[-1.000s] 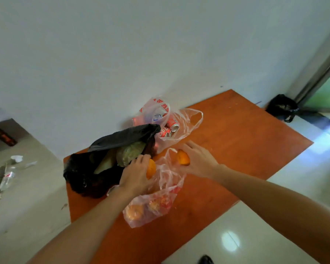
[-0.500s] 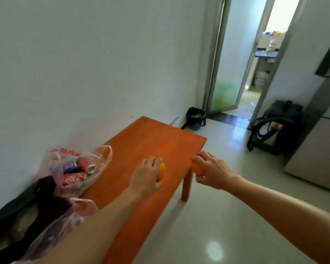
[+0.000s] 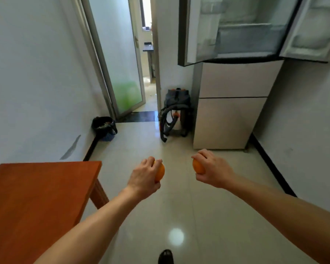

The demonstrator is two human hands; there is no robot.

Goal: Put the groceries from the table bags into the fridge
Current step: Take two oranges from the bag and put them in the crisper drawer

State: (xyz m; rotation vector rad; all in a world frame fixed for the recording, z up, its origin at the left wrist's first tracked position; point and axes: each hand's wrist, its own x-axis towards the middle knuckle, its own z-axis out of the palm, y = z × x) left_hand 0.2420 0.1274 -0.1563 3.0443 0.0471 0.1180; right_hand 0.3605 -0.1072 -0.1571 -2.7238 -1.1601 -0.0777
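Currently left hand (image 3: pixel 144 177) and right hand (image 3: pixel 213 169) each cup one orange (image 3: pixel 159 173), fingers wrapped around; fruit probably firm, light, roll-prone, so whole-palm grip suits.

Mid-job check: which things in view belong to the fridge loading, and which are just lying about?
Job: left hand gripping one orange; right hand gripping second orange; open fridge; table.
Lying about: black bin; grey hose machine; glass door.

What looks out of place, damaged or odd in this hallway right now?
A grey scuff mark streaks the left wall near the far end of the table; it looks like wall damage. The fridge has its upper doors open, which suits the task. Nothing seems spilled.
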